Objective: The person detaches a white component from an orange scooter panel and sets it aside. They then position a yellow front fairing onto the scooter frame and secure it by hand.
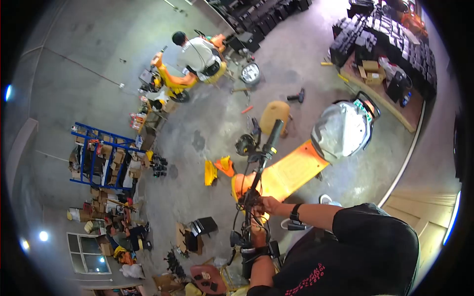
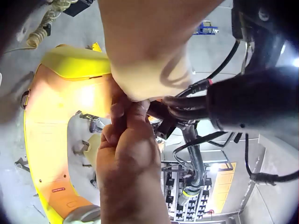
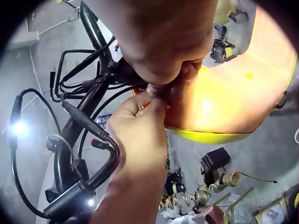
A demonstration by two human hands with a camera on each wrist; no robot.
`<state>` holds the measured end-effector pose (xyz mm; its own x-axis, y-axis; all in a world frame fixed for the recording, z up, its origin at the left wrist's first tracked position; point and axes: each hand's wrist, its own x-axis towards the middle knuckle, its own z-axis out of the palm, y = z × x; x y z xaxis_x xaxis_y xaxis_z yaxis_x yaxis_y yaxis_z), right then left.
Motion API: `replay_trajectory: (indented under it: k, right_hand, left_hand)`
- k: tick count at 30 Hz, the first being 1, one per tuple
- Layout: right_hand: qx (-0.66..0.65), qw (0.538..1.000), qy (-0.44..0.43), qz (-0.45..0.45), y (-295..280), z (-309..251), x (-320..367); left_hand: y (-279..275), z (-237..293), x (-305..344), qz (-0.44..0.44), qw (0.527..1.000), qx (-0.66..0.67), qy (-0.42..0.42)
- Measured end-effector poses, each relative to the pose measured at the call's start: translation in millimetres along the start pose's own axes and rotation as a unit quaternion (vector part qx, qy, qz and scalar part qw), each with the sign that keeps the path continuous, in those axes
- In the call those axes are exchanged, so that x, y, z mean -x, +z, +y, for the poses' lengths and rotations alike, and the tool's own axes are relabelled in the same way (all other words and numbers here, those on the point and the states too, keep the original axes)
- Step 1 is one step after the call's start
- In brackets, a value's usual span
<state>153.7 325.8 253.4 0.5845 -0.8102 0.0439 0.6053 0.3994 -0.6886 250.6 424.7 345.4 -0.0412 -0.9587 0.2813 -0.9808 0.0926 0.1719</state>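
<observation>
An orange-and-yellow electric scooter [image 1: 291,172] stands before me, its black handlebar [image 1: 261,170] crossing the head view. My right hand [image 1: 268,203] and left hand [image 1: 257,234] meet at the top of the steering stem, fingertips together. Dark cables [image 3: 114,86] run to the spot where the fingers pinch. In the right wrist view the left hand [image 3: 138,126] comes from below, thumb and forefinger curled. The left wrist view shows the right hand [image 2: 133,144] with fingers bent against the left. The fingertips hide most of what they pinch. A loose red-tipped connector [image 3: 98,143] hangs beside the handlebar.
A grey-covered scooter rear [image 1: 340,130] and a tan stool [image 1: 274,118] stand close by. Yellow and orange panels [image 1: 217,168] and a drill [image 1: 296,96] lie on the floor. Another person [image 1: 200,54] sits at a second scooter. Blue shelving [image 1: 106,155] holds boxes.
</observation>
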Motion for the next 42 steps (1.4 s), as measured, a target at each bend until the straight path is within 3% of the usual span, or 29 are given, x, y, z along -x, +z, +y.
replay_trajectory:
  k: [1,2,3,4,5,6,7,8,9,10,12,14,16,17,18,20,23,24,25,30,32,33,34,36,37,38,40,41,42]
  right_hand:
    - [0.196,0.98,0.018,0.034,18.3,-42.8,8.9]
    - [0.212,0.977,0.009,0.023,11.3,-36.3,4.5]
    - [0.226,0.967,0.107,0.039,13.9,-49.2,2.4]
    - [0.239,0.948,0.205,0.058,13.0,-57.4,1.7]
    - [0.248,0.946,0.203,0.057,15.4,-62.6,0.8]
    - [0.28,0.951,0.118,0.056,17.8,-62.1,2.8]
    - [0.308,0.949,0.033,0.053,18.6,-61.2,5.0]
    - [0.315,0.947,0.036,0.048,15.0,-62.6,5.4]
    - [0.35,0.93,0.105,0.021,13.9,-68.4,6.8]
    - [0.381,0.908,0.173,-0.006,15.4,-71.9,9.3]
    - [0.355,0.915,0.189,0.026,23.2,-69.0,8.3]
    - [0.188,0.961,0.198,0.04,25.0,-62.4,8.5]
    - [0.171,0.949,0.26,0.045,-38.3,26.4,-23.5]
    - [-0.013,0.97,0.237,0.053,-39.0,25.6,-21.5]
    - [0.013,0.984,0.159,0.083,-26.4,33.7,-20.5]
    - [0.268,0.923,0.263,0.087,-38.1,27.0,-23.3]
    - [0.153,0.939,0.291,0.099,-6.7,-1.0,-14.8]
    - [0.265,0.908,0.314,0.086,27.7,-60.5,-5.7]
    - [0.266,0.908,0.313,0.083,30.8,-59.6,-10.4]
    - [0.141,0.957,0.248,0.052,21.6,-41.4,-6.4]
    - [0.027,0.981,0.176,0.069,23.0,-34.6,-7.5]
    - [-0.084,0.979,0.174,0.061,18.0,-32.3,-5.1]
    - [-0.086,0.978,0.175,0.068,21.7,-42.1,0.7]
    - [0.078,0.988,0.131,-0.001,38.0,-68.0,9.6]
    - [0.059,0.987,0.15,0.021,34.9,-65.2,6.5]
    - [0.057,0.987,0.15,0.028,31.7,-57.5,7.1]
    - [0.017,0.992,0.12,0.035,30.3,-44.4,6.2]
    - [-0.178,0.957,0.213,0.087,23.7,-38.3,-2.7]
    - [-0.182,0.956,0.211,0.093,24.0,-35.0,1.0]
  left_hand:
    - [7.3,-6.5,-1.9,0.035,0.994,-0.083,0.054]
    - [13.8,-10.3,3.1,0.068,0.978,-0.166,0.103]
    - [17.0,-12.8,12.6,0.079,0.978,-0.164,0.101]
    - [18.9,-13.1,23.9,0.008,0.994,-0.108,0.032]
    - [24.1,-14.2,30.8,-0.066,0.996,-0.047,-0.037]
    - [25.3,-10.2,29.0,-0.06,0.997,-0.042,-0.039]
    - [25.3,-6.5,30.7,-0.139,0.96,-0.242,0.023]
    - [26.1,-3.3,32.3,-0.214,0.873,-0.43,0.081]
    - [25.7,-3.7,30.0,-0.092,0.946,-0.309,0.034]
    - [24.9,-0.2,32.9,-0.091,0.947,-0.306,0.027]
    - [18.7,1.4,34.3,-0.07,0.957,-0.281,0.024]
    - [17.7,3.3,24.2,-0.048,0.966,-0.254,0.023]
    - [14.5,2.7,15.0,-0.021,0.975,-0.219,0.021]
    - [18.3,3.5,18.9,-0.004,0.98,-0.199,0.019]
    - [16.6,0.3,10.6,0.012,0.983,-0.181,0.017]
    - [11.0,3.6,13.2,0.032,0.987,-0.157,0.012]
    - [-10.8,15.0,-11.3,0.048,0.988,-0.146,0.004]
    - [-12.0,15.2,-7.0,0.058,0.988,-0.14,0.004]
    - [-13.9,16.3,-10.3,0.068,0.989,-0.131,0.005]
    - [-31.9,23.5,-12.2,0.097,0.993,-0.064,0.013]
    - [-37.4,25.7,-10.2,0.107,0.993,-0.04,0.024]
    - [23.4,-9.5,16.9,0.148,0.977,-0.148,0.026]
    - [50.8,-25.8,30.4,0.142,0.979,-0.144,0.028]
    - [70.8,-32.9,39.3,0.078,0.98,-0.183,-0.007]
    - [69.7,-32.0,38.7,0.011,0.911,-0.412,0.035]
    - [68.4,-30.9,39.9,0.008,0.912,-0.408,0.04]
    - [48.1,-20.2,33.8,0.071,0.973,-0.219,0.007]
    - [22.6,-5.4,26.1,0.053,0.991,-0.125,-0.017]
    - [2.6,8.5,21.9,0.047,0.991,-0.123,-0.013]
